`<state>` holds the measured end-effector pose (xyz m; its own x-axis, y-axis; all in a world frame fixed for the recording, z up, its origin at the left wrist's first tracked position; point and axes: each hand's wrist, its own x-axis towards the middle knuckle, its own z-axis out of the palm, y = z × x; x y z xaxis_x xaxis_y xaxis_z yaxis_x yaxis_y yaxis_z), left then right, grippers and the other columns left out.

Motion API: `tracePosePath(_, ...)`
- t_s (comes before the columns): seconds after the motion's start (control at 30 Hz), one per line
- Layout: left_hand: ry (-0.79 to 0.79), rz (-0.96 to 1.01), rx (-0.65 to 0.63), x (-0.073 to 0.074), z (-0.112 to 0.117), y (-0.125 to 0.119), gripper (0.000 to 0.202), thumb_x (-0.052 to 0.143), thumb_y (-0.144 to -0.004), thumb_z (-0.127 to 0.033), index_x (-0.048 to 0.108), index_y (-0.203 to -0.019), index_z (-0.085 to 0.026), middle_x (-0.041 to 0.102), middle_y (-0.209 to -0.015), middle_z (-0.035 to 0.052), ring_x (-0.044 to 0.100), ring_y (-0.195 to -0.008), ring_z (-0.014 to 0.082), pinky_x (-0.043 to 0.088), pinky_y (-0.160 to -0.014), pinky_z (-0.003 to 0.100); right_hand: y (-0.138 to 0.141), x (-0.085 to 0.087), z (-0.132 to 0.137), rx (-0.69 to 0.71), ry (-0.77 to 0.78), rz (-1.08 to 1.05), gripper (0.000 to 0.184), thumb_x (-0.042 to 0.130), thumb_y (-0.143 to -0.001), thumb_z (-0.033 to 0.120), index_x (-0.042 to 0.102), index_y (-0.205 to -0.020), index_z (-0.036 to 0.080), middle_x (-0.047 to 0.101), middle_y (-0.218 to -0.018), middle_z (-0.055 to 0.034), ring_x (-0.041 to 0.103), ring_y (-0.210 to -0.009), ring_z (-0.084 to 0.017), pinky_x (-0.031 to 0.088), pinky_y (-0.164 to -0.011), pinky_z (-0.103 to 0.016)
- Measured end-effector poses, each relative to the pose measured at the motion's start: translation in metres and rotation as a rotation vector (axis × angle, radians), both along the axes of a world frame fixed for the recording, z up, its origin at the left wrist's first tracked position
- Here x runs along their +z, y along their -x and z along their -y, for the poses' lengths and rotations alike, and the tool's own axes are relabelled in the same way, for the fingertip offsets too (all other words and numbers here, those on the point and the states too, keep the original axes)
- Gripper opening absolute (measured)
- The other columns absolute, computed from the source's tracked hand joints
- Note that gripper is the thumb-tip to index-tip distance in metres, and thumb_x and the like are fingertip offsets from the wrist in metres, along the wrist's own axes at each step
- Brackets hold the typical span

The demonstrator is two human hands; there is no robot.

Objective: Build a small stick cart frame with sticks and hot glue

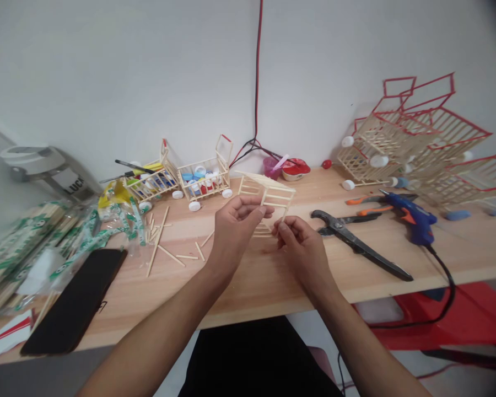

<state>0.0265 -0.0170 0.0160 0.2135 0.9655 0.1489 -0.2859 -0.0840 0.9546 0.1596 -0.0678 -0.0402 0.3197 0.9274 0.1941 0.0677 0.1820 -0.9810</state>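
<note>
Between my hands is a small frame of thin wooden sticks [279, 194], held up over the table. My left hand [236, 229] pinches its left side, fingers closed around the near edge. With thumb and fingertips, my right hand [300, 240] grips the frame's lower right corner; the fingers hide exactly which stick they press. Cut stick pieces [177, 255] lie scattered left of my hands. Right of them rest black-handled cutters [355, 242] and a blue hot glue gun [411, 212] with an orange trigger.
Two little stick carts [204, 179] stand at the back, holding bottle caps and other items. Larger red-trimmed carts [421, 138] are stacked at right. A black phone [76, 300], packaged chopsticks [28, 242] and a jar [52, 173] occupy the left. A red dish [295, 169] sits near the wall.
</note>
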Motion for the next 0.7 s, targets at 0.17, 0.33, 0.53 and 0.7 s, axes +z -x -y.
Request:
tracePosePath(0.17,0.005,0.009,-0.032,-0.0052,-0.0022,0.0006,0.019,0.075,-0.077,-0.024,0.065,-0.091,-0.015,0.078,-0.084,0.0074,0.073,-0.078,0.0174,0.054,-0.078,0.03,-0.0004,0.0002,-0.002,-0.002,-0.008,0.018,0.021,0.059,-0.093,0.038,0.061,-0.083,0.02,0.064,-0.081,0.0009,0.054,-0.063,-0.01,0.045,-0.063,-0.025)
tracePosePath(0.33,0.013,0.029,-0.046,-0.0075,-0.0033,0.0004,0.021,0.076,-0.076,-0.025,0.065,-0.091,-0.015,0.079,-0.085,0.0073,0.074,-0.079,0.0176,0.054,-0.08,0.03,-0.0006,0.0006,-0.001,0.006,-0.005,0.005,0.022,0.058,-0.093,0.039,0.061,-0.083,0.02,0.064,-0.082,-0.0001,0.054,-0.064,-0.011,0.046,-0.064,-0.025)
tracePosePath(0.53,-0.025,-0.017,-0.01,-0.0051,-0.0052,0.0007,0.02,0.076,-0.076,-0.026,0.066,-0.089,-0.014,0.078,-0.084,0.0074,0.071,-0.073,0.0152,0.053,-0.077,0.029,-0.0003,0.0037,-0.003,0.008,0.028,-0.001,0.026,0.059,-0.091,0.043,0.067,-0.088,0.019,0.07,-0.086,-0.0041,0.06,-0.07,-0.013,0.05,-0.065,-0.026)
tracePosePath(0.7,-0.04,-0.038,0.014,-0.006,-0.0085,0.0037,0.02,0.076,-0.077,-0.027,0.067,-0.089,-0.014,0.078,-0.085,0.0071,0.07,-0.072,0.0139,0.053,-0.076,0.027,-0.0061,0.0015,0.0025,-0.003,0.104,0.007,0.036,0.064,-0.086,0.044,0.069,-0.113,0.019,0.075,-0.106,-0.0093,0.068,-0.089,-0.02,0.056,-0.068,-0.031)
